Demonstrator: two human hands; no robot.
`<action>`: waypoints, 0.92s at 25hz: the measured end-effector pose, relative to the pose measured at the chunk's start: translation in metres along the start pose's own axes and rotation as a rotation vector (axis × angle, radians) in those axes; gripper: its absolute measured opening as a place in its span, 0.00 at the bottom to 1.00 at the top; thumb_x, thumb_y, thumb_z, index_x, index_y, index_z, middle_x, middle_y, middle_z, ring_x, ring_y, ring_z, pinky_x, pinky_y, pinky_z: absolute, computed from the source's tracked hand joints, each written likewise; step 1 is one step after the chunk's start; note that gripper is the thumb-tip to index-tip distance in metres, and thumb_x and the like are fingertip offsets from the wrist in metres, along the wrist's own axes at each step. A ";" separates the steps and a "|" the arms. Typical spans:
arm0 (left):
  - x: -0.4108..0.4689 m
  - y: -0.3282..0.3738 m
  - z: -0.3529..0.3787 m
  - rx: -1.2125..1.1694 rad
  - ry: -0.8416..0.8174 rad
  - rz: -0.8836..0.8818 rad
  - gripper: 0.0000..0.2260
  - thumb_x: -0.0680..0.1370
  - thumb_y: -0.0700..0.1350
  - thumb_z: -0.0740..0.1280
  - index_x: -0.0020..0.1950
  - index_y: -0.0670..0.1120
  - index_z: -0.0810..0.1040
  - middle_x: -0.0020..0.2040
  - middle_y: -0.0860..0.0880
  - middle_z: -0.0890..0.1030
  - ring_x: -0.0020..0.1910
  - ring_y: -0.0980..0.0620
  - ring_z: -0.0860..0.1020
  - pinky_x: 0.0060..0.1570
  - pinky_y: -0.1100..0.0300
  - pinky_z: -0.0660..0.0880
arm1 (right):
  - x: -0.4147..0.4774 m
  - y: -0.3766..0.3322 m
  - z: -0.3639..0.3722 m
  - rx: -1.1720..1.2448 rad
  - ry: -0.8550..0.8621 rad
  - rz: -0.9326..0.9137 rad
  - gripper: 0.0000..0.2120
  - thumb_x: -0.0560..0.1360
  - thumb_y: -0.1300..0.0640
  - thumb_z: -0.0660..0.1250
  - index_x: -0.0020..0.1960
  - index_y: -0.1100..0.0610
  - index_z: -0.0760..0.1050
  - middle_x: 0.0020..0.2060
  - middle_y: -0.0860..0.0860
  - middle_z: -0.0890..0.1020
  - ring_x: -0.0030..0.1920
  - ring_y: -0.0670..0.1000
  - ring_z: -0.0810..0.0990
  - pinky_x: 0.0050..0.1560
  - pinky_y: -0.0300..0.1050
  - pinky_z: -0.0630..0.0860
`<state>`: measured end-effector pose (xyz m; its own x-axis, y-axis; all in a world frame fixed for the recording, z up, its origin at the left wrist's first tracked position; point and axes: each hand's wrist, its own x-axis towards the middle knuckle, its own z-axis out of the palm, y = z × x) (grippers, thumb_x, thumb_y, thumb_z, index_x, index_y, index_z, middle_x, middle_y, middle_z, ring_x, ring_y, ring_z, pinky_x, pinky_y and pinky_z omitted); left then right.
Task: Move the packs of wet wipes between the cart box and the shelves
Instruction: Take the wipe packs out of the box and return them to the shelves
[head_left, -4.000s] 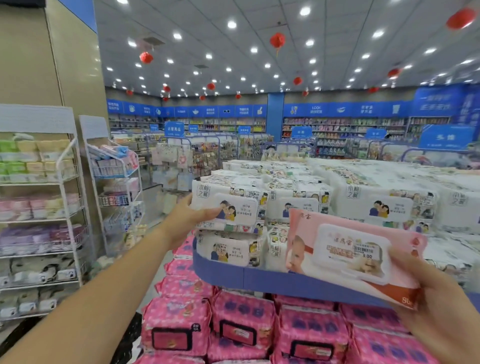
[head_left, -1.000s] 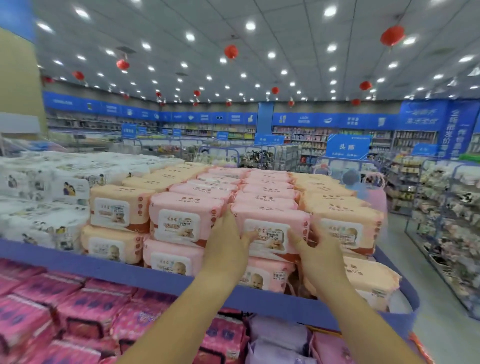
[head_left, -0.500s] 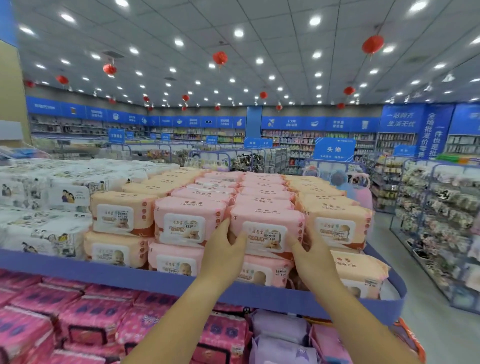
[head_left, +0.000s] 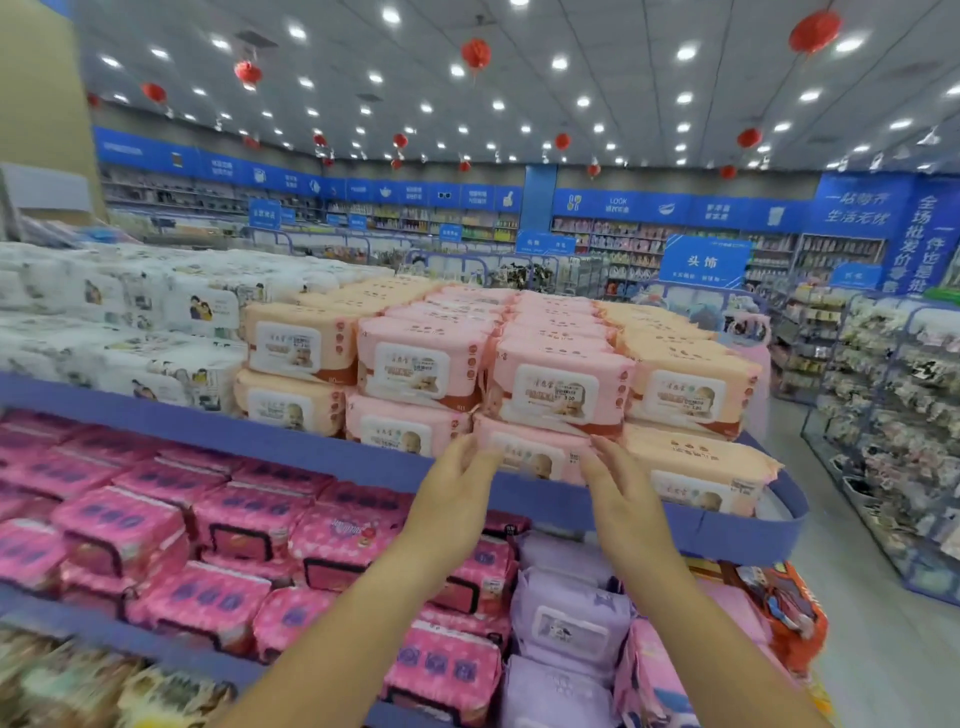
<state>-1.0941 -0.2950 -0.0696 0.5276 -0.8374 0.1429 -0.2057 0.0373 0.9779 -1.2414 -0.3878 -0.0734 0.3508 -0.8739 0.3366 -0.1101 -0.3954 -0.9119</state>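
Pink packs of wet wipes fill the middle of the blue-rimmed upper shelf (head_left: 311, 452), where the top front pack (head_left: 558, 387) now sits squared on its stack at the shelf's front edge, between a neighbouring pink stack and the peach packs (head_left: 685, 395) toward the right-hand corner. Half a second ago both hands were pressed against its two ends; now the left hand (head_left: 457, 483) and right hand (head_left: 623, 488) have dropped below it, fingers straight and holding nothing, framing the lower pink pack (head_left: 530, 452) just behind the rim. Whether the fingertips touch that pack cannot be told. The release suggests this pack is placed and the hands are free for the next one; the cart box is out of view. White packs (head_left: 156, 312) line the shelf's left end, with magenta packs (head_left: 234, 525) and lilac packs (head_left: 566, 613) on the tier beneath.
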 end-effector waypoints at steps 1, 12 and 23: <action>-0.017 -0.003 -0.005 -0.008 0.016 -0.030 0.25 0.85 0.57 0.58 0.82 0.53 0.62 0.78 0.56 0.66 0.73 0.56 0.66 0.67 0.57 0.63 | -0.009 0.002 0.004 0.029 -0.050 0.021 0.23 0.83 0.46 0.58 0.76 0.49 0.65 0.63 0.38 0.68 0.63 0.40 0.66 0.61 0.40 0.63; -0.205 -0.113 -0.161 -0.045 0.396 -0.333 0.17 0.83 0.60 0.62 0.71 0.60 0.72 0.73 0.57 0.72 0.73 0.53 0.71 0.70 0.50 0.69 | -0.149 0.010 0.155 0.077 -0.646 0.137 0.25 0.83 0.46 0.58 0.78 0.51 0.62 0.70 0.43 0.68 0.64 0.40 0.65 0.63 0.40 0.62; -0.362 -0.188 -0.438 -0.127 0.874 -0.402 0.14 0.84 0.53 0.64 0.69 0.55 0.76 0.68 0.53 0.78 0.68 0.52 0.75 0.71 0.46 0.71 | -0.301 -0.039 0.443 0.082 -1.015 0.219 0.26 0.82 0.43 0.58 0.78 0.47 0.62 0.70 0.41 0.68 0.69 0.45 0.68 0.64 0.42 0.65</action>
<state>-0.8853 0.2398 -0.2384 0.9760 -0.1016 -0.1928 0.1872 -0.0622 0.9804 -0.9301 0.0157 -0.2429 0.9522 -0.2606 -0.1595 -0.2157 -0.2034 -0.9551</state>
